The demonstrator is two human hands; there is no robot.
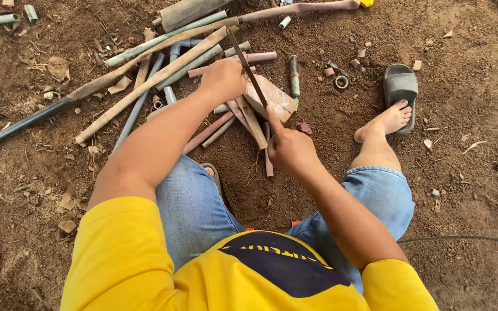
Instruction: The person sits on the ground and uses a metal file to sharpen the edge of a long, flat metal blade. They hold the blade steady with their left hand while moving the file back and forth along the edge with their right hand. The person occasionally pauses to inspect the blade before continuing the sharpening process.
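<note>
I sit on bare earth with a pile of dirty pipes before me. My right hand [290,151] grips the near end of a thin dark saw blade [245,64], index finger stretched along it. The blade slants up and left across a short dusty pipe piece [248,113]. My left hand [223,79] presses down on that pipe piece next to a flat brick [276,97]. Both hands are closed on what they hold.
Long pipes [145,80] lie scattered to the left and top. Small cut pipe rings [341,82] and bits dot the soil near my right foot [383,124], which rests partly on a grey sandal [400,86]. A dark cable [462,238] runs at the lower right.
</note>
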